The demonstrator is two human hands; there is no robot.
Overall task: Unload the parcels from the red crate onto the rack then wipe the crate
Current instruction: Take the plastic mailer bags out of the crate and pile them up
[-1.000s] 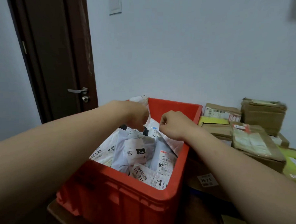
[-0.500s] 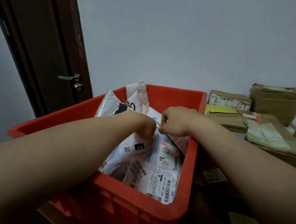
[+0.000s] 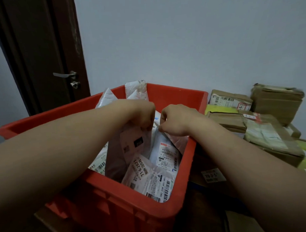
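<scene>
Head view | both hands inside red crate | left hand pinching white parcel top edge | right hand gripping neighbouring bag — parcels standing upright, directly below hands

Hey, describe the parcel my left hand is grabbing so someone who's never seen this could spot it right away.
Start at the red crate in front of the dark door. Inside it, soft white mailer bags stand packed together; the left hand pinches the top edge of the white parcel in the middle. Unlike its neighbours, it carries a small black tag printed 010.

Both hands in parcel-filled red crate
</scene>
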